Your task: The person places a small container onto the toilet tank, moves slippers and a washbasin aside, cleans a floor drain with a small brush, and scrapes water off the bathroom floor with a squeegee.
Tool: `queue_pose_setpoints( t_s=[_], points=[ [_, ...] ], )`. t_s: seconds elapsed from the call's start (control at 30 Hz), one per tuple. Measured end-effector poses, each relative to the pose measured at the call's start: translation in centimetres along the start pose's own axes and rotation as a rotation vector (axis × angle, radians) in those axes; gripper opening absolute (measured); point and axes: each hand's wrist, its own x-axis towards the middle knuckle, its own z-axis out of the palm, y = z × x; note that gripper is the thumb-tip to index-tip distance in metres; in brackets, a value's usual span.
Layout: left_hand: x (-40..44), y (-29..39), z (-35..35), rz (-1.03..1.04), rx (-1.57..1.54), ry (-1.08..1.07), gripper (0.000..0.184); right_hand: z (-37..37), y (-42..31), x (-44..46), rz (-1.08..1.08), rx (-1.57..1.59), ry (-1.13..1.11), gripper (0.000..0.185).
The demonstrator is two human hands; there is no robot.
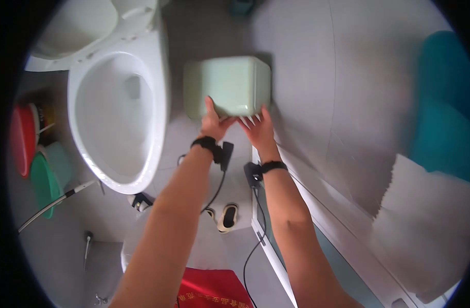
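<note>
A pale green plastic bin (pixel 227 84) lies on its side or is tipped over the grey floor, to the right of the white toilet. My left hand (pixel 215 122) holds the bin's near side, its thumb on top and its fingers partly hidden along the edge. At the bin's near right corner is my right hand (pixel 258 128), with its fingers spread against the lower edge. Both wrists wear black straps with small devices and cables.
The open white toilet (pixel 114 118) stands at the left. Red (pixel 23 138) and green (pixel 44 182) basins are at the far left. Shoes (pixel 228 217) lie below. A white door frame (pixel 317 200) runs diagonally at lower right, with teal (pixel 445 123) and white cloths (pixel 425 220) beyond.
</note>
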Motion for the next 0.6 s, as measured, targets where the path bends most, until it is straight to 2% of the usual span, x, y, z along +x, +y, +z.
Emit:
queue_pose_setpoints(
  t_s=[0.03,0.07,0.17,0.2,0.27,0.3,0.4,0.53,0.6],
  points=[
    [-0.3,-0.4,0.0,0.13,0.161,-0.041,0.081,-0.2,0.1,0.3,0.007,-0.013,-0.026,0.053],
    [1.7,-0.7,-0.2,0.061,0.072,0.008,0.079,-0.1,0.2,0.8,0.012,-0.03,-0.064,0.057],
    [6.0,-0.7,-1.0,-0.211,-0.247,0.19,0.074,2.2,0.0,-0.2,0.035,-0.11,0.085,0.074],
    [6.8,-0.8,-1.4,-0.164,-0.157,0.128,0.073,2.6,0.0,-0.3,0.044,-0.139,0.121,0.078],
    [7.7,-0.6,-2.7,-0.061,0.034,0.017,0.07,3.1,0.4,0.7,-0.317,-0.779,0.185,0.082],
    [8.1,0.1,-2.6,-0.106,-0.165,-0.021,0.065,3.5,0.7,1.3,-0.506,-1.083,0.213,0.084],
    [6.9,1.1,-1.9,-0.1,-0.153,0.048,0.06,4.8,0.0,1.7,-0.821,-1.402,0.041,0.085],
    [7.0,1.2,-2.8,-0.146,-0.178,0.035,0.06,5.5,0.1,1.7,-0.699,-1.477,0.041,0.086],
    [7.2,1.3,-3.8,-0.228,-0.219,0.033,0.056,5.2,0.6,1.0,-0.786,-1.592,-0.011,0.086]
  ],
)
